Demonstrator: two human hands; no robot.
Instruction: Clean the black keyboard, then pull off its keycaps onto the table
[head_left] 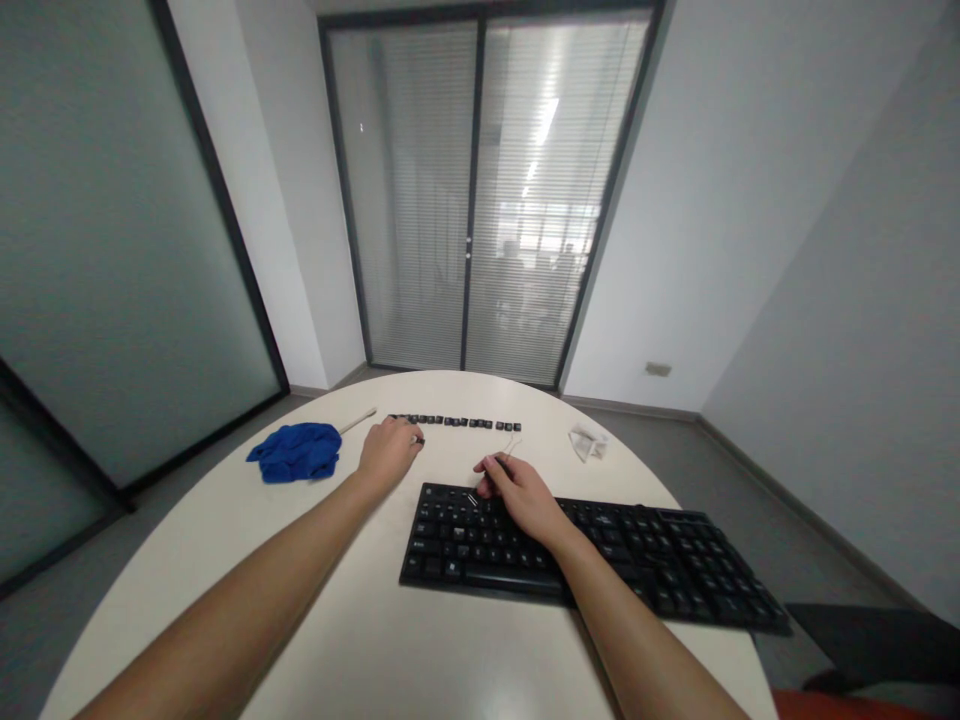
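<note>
On the table lies a black keyboard [517, 578], and beyond it stands a row of small black keycaps [454, 421]. My left hand [388, 450] rests near the row's left end with its fingers bent together. A small dark piece, apparently a keycap [418, 440], shows at its fingertips. Over the keyboard's upper left part, my right hand [525, 495] is closed around a wire keycap puller [513, 443]. The puller's thin wire ends point away from me, and its dark handle is mostly covered by the fingers.
A crumpled blue cloth [296, 453] lies at the left, with a light-handled brush or stick [358, 420] beside it. To the right is a small white packet [589, 442]. The round table's edge [439, 374] curves ahead; a dark chair [885, 640] stands at lower right.
</note>
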